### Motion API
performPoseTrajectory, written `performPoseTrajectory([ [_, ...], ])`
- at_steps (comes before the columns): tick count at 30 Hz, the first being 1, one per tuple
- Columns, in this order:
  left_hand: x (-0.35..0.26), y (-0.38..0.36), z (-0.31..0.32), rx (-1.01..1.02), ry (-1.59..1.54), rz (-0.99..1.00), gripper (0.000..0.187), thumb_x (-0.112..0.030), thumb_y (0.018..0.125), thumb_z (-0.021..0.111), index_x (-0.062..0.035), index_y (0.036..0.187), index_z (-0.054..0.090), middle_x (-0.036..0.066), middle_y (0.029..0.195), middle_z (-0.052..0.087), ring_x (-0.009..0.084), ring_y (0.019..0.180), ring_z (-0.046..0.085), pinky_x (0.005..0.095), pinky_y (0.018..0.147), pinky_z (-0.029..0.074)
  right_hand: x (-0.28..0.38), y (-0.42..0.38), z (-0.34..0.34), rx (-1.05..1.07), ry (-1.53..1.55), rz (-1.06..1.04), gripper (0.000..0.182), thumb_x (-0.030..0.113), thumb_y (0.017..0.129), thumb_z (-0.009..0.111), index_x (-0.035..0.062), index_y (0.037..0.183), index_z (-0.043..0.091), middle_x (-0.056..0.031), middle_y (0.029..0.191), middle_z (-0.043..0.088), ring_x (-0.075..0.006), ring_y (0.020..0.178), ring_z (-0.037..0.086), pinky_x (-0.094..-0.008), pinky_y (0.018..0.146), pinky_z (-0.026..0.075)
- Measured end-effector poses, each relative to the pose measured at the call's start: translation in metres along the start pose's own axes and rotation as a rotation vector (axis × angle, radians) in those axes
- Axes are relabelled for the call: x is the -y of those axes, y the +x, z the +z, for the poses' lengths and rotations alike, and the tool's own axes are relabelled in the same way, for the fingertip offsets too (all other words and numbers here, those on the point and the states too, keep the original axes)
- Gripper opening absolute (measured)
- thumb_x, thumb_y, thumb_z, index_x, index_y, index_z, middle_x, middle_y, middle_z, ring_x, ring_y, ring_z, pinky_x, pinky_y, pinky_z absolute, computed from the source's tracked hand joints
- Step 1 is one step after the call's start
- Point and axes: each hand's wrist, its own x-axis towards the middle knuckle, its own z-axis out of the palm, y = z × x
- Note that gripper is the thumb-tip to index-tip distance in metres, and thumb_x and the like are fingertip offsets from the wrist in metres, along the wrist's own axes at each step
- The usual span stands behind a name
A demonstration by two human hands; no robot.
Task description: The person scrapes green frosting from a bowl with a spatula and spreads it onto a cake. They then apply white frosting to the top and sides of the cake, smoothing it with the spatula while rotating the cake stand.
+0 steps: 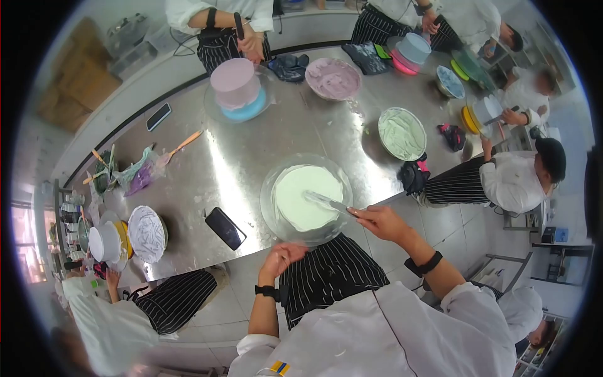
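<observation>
A cake with pale green frosting (295,210) stands on a clear round turntable plate (269,195) at the table's near edge. My right hand (380,222) is closed round the handle of a metal spatula (323,200), whose blade lies over the cake's top. At the plate's near rim is my left hand (286,256), its fingers curled and slightly blurred. Whether those fingers touch the rim or pinch anything is too small to tell.
Left of the plate lies a black phone (225,229), with a white frosting bowl (148,234) farther left. Beyond stand a pink cake (235,84), a pink frosting bowl (333,79) and a green frosting bowl (402,134). Several people work around the metal table (251,151).
</observation>
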Motion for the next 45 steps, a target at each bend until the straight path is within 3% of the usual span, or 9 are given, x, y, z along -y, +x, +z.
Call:
performPoseTrajectory([
  [2, -0.003, -0.005, 0.001, 0.13, 0.149, -0.265, 0.065, 0.007, 0.078, 0.049, 0.0127, 0.143, 0.051, 0.022, 0.141, 0.063, 0.0358, 0.142, 0.051, 0.0474, 0.124, 0.036, 0.0, -0.001, 0.0, 0.004, -0.003, 0.007, 0.047, 0.017, 0.097, 0.068, 0.0226, 0.144, 0.064, -0.011, 0.073, 0.056, -0.0291, 0.063, 0.056, -0.0423, 0.064, 0.049],
  [7, -0.048, 0.008, 0.009, -0.445, -0.436, 0.778, 0.066, 0.003, 0.082, 0.046, 0.0111, 0.148, 0.047, 0.021, 0.15, 0.056, 0.0343, 0.147, 0.045, 0.0422, 0.125, 0.036, 0.004, -0.002, 0.001, 0.016, 0.02, 0.051, 0.048, 0.015, 0.097, 0.067, 0.0222, 0.144, 0.064, -0.0115, 0.073, 0.055, -0.0294, 0.064, 0.057, -0.042, 0.064, 0.049],
  [14, 0.001, -0.003, 0.002, 0.103, -0.002, -0.069, 0.042, 0.006, 0.082, 0.047, 0.0081, 0.121, 0.064, 0.024, 0.135, 0.066, 0.0363, 0.13, 0.062, 0.0534, 0.116, 0.046, 0.01, -0.007, 0.005, 0.009, 0.006, 0.054, 0.048, 0.015, 0.097, 0.068, 0.0214, 0.144, 0.064, -0.0123, 0.071, 0.054, -0.0308, 0.063, 0.056, -0.0425, 0.064, 0.049],
  [21, -0.044, 0.004, 0.016, -0.368, -0.598, 0.847, 0.069, 0.007, 0.077, 0.043, 0.0107, 0.146, 0.046, 0.019, 0.151, 0.054, 0.0334, 0.141, 0.051, 0.0439, 0.123, 0.038, 0.012, -0.009, 0.009, -0.014, 0.021, 0.068, 0.049, 0.013, 0.096, 0.068, 0.0208, 0.144, 0.064, -0.0125, 0.07, 0.053, -0.0309, 0.062, 0.056, -0.0428, 0.063, 0.048],
  [30, 0.005, -0.01, 0.019, -0.081, 0.134, -0.17, 0.054, 0.006, 0.079, 0.045, 0.0132, 0.129, 0.062, 0.024, 0.137, 0.065, 0.0379, 0.134, 0.058, 0.0467, 0.116, 0.047, 0.011, -0.013, 0.012, -0.04, 0.041, 0.086, 0.046, 0.014, 0.097, 0.069, 0.0197, 0.142, 0.065, -0.0129, 0.07, 0.055, -0.0308, 0.061, 0.055, -0.0426, 0.062, 0.048],
  [34, -0.023, 0.01, -0.008, -0.419, -0.367, 0.83, 0.073, -0.002, 0.084, 0.046, 0.01, 0.156, 0.035, 0.021, 0.164, 0.038, 0.034, 0.149, 0.042, 0.0449, 0.126, 0.033, 0.015, -0.012, 0.012, -0.05, 0.041, 0.101, 0.043, 0.014, 0.098, 0.069, 0.0187, 0.14, 0.067, -0.0133, 0.069, 0.055, -0.0308, 0.06, 0.055, -0.0424, 0.062, 0.047],
  [39, 0.014, 0.024, -0.041, -0.167, -0.186, 0.473, 0.048, 0.005, 0.077, 0.046, 0.0068, 0.123, 0.062, 0.011, 0.115, 0.067, 0.0273, 0.101, 0.064, 0.0346, 0.092, 0.052, 0.013, -0.013, 0.014, -0.044, 0.043, 0.093, 0.043, 0.014, 0.097, 0.069, 0.0194, 0.14, 0.067, -0.0132, 0.069, 0.055, -0.0306, 0.06, 0.055, -0.0421, 0.062, 0.048],
  [43, 0.012, -0.017, 0.015, 0.045, 0.139, -0.178, 0.057, 0.006, 0.08, 0.049, 0.0106, 0.135, 0.06, 0.019, 0.133, 0.068, 0.0332, 0.124, 0.064, 0.0424, 0.107, 0.053, 0.016, -0.014, 0.012, -0.046, 0.025, 0.095, 0.043, 0.015, 0.098, 0.069, 0.0196, 0.141, 0.067, -0.0131, 0.069, 0.055, -0.0305, 0.06, 0.056, -0.0419, 0.062, 0.048],
  [45, 0.014, -0.012, -0.005, -0.129, -0.085, 0.25, 0.057, 0.001, 0.085, 0.052, 0.0114, 0.141, 0.056, 0.022, 0.141, 0.063, 0.0349, 0.131, 0.061, 0.0471, 0.114, 0.048, 0.015, -0.014, 0.013, -0.051, 0.027, 0.091, 0.043, 0.015, 0.098, 0.069, 0.0196, 0.141, 0.067, -0.0132, 0.069, 0.055, -0.0306, 0.06, 0.056, -0.0421, 0.061, 0.048],
])
